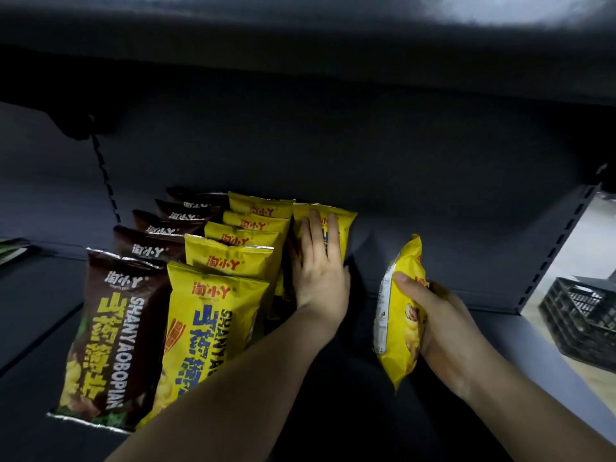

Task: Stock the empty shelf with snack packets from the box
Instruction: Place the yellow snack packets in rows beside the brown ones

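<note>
Held edge-on in the right hand (pixel 443 323): a yellow snack packet (pixel 398 315), upright, just above the dark shelf board (pixel 416 295), well right of the stocked rows. Thumb over the near edge of that packet, remaining fingers curled round its far side and mostly hidden behind it.

Left of the held packet, standing alone against the shelf's back: a second yellow packet (pixel 336 221), with the left hand (pixel 320 265) laid flat on its front. Fingers straight and close together, pointing up the face of that packet; thumb hidden on the far side, position impossible to tell.

Directly left of that packet, touching or nearly so: a row of yellow packets (pixel 216 315), five upright, one behind the other, from the shelf's front edge back to the rear panel. Printed on the nearest: a red logo, blue characters and "SHANYA…", the remainder covered by the left forearm.

Further left again, beside the yellow row: a row of brown packets (pixel 110 335), five visible, same logo, nearest one marked "SHANYAOBOPIAN" with yellow characters.

Above all packets: the underside of an upper shelf (pixel 300 45), dark.

Far right of the held packet, beyond the slotted shelf upright (pixel 560 241): a black plastic crate (pixel 580 315) on a pale floor.
</note>
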